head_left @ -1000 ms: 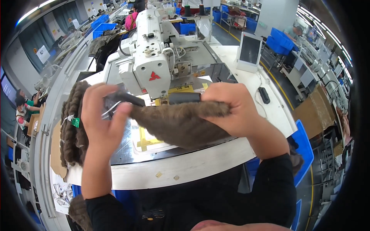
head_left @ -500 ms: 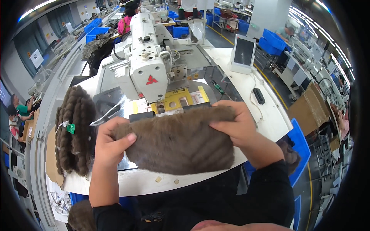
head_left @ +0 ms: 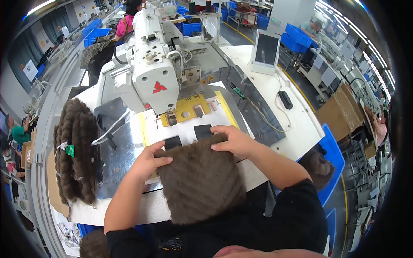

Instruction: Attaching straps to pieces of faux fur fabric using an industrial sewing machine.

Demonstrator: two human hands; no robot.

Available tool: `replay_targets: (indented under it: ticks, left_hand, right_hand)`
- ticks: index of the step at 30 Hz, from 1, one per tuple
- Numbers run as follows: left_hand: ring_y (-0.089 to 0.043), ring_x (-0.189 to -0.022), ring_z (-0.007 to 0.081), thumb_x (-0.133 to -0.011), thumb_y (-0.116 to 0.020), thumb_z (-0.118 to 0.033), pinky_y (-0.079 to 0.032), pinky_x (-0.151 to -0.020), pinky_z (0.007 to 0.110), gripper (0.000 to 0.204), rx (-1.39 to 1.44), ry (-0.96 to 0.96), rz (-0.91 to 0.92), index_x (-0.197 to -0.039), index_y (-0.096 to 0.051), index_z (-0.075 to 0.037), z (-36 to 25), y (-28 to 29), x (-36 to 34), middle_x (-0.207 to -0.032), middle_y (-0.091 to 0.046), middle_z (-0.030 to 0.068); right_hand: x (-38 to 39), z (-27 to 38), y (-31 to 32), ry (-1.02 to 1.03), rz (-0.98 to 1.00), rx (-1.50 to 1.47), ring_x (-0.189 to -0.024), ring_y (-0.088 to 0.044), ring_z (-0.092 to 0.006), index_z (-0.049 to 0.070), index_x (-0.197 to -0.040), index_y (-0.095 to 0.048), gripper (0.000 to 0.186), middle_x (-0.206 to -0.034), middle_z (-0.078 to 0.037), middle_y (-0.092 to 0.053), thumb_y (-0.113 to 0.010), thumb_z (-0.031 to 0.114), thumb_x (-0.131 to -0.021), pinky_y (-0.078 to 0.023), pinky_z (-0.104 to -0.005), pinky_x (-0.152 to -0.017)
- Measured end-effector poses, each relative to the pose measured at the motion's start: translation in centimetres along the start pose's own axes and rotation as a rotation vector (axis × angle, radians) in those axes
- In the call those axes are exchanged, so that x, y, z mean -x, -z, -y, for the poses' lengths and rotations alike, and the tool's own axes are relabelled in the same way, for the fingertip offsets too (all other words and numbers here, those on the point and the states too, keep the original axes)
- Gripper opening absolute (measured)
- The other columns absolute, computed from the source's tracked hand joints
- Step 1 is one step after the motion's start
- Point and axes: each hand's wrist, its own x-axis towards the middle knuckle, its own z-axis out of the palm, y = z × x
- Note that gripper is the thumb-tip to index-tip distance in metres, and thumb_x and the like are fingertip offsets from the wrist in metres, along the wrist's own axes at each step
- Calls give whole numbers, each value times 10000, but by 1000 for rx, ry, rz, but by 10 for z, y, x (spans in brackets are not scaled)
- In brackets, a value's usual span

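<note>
A brown fur piece (head_left: 202,185) hangs over the table's front edge toward my body. My left hand (head_left: 146,165) pinches its upper left corner, thumb on top of the fur. My right hand (head_left: 234,141) pinches the upper right corner, fingers reaching to the edge. Two black tabs, a left one (head_left: 173,142) and a right one (head_left: 202,131), stick out beyond the fur's far edge. Just past them lies a yellow template plate (head_left: 193,105) with cut-out openings on a white sheet, under the head of a white sewing machine (head_left: 154,81).
Bundled brown fur strips (head_left: 77,150) with a green tag lie at the left. On the right of the white table stand a small screen (head_left: 265,51), a black device (head_left: 285,99) and green-handled snips (head_left: 237,91). A blue bin (head_left: 333,172) holding fur is beyond the right edge.
Both hands have moved closer together and lower with the fur. It was stretched wide; now it hangs narrower and nearer my body, uncovering more of the yellow template.
</note>
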Motion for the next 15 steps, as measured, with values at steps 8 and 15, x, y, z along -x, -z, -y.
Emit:
replay_targets:
  ticks: [8,15]
  left_hand:
    - [-640,-1124,200,-882,-754,29,-499,-985,350,760,-1,-114,83,-1573,-443,-39,-23,-22,-15,-1214,-682,125]
    - [-681,-942,139,-932,-738,6,-534,-860,297,619,44,-96,-136,-1508,-511,-2,-25,-20,-42,-1035,-729,79]
  right_hand:
    - [-36,-16,2,-41,138,-120,-1086,-666,-147,-30,-1332,-634,442,-1169,-98,-733,-764,80,-924,-514,-315,-971]
    - [-60,-4,-2,85,-12,-285,-901,-655,-93,-24,-1351,-620,446,-988,-42,-727,-748,43,-929,-521,-267,-810]
